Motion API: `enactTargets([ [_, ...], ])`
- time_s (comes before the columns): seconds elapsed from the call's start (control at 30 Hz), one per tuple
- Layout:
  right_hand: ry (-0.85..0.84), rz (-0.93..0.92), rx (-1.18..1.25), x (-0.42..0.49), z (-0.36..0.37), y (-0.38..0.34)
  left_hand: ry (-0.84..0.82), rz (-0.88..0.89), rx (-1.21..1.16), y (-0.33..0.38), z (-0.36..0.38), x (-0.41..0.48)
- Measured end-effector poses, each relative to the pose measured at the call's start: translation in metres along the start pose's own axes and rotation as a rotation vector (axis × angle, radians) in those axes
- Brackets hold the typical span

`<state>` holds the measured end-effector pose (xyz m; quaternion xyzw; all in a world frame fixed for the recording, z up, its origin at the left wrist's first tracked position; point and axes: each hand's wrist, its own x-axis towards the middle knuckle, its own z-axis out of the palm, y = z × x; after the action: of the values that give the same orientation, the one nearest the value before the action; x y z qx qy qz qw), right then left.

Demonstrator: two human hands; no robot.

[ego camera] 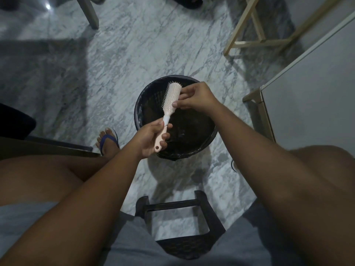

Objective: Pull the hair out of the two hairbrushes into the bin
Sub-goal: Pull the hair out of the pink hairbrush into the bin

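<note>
The floor (134, 54) is grey-white marble with dark shadows, and a small bright reflection of light (47, 6) shows at the top left. Pale wooden furniture legs (255, 29) stand at the top right, beside a white panel (317, 89). A dark stool (184, 223) stands at the bottom.

The black bin's (141, 96) mouth lies open below, crossed only by the pink hairbrush (170, 101), with bare marble floor (119, 60) all around it.
</note>
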<state>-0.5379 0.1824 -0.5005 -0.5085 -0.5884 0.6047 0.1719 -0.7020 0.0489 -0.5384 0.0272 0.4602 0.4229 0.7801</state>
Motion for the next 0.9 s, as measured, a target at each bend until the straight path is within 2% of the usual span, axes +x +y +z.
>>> enactTargets([
  [0.17, 0.085, -0.047, -0.008, 0.014, -0.005, -0.010, -0.074, 0.023, -0.109, 0.008, -0.001, -0.004],
  [0.27, 0.245, -0.027, 0.147, 0.019, -0.003, -0.012, -0.093, 0.040, -0.140, 0.009, -0.001, -0.005],
  [0.3, 0.248, -0.026, 0.163, 0.017, -0.002, -0.012, -0.086, 0.044, -0.142, 0.009, 0.000, -0.005],
  [0.43, 0.020, -0.077, -0.088, 0.008, -0.002, -0.008, -0.054, 0.029, -0.106, 0.011, 0.003, -0.004],
  [0.5, -0.004, -0.143, -0.241, 0.007, -0.006, -0.010, -0.053, 0.002, -0.075, 0.012, 0.001, -0.003],
  [0.6, 0.024, -0.157, -0.267, 0.011, -0.018, -0.017, -0.085, -0.035, -0.053, 0.013, -0.005, -0.005],
  [0.73, 0.169, -0.059, -0.224, 0.022, -0.030, -0.009, -0.132, -0.064, -0.052, 0.012, -0.007, -0.009],
  [0.83, 0.348, 0.036, -0.220, 0.030, -0.024, 0.013, -0.024, -0.037, -0.019, 0.009, 0.000, -0.011],
  [0.9, 0.360, 0.019, -0.360, 0.024, -0.013, 0.025, 0.057, -0.020, 0.020, 0.006, 0.003, -0.011],
])
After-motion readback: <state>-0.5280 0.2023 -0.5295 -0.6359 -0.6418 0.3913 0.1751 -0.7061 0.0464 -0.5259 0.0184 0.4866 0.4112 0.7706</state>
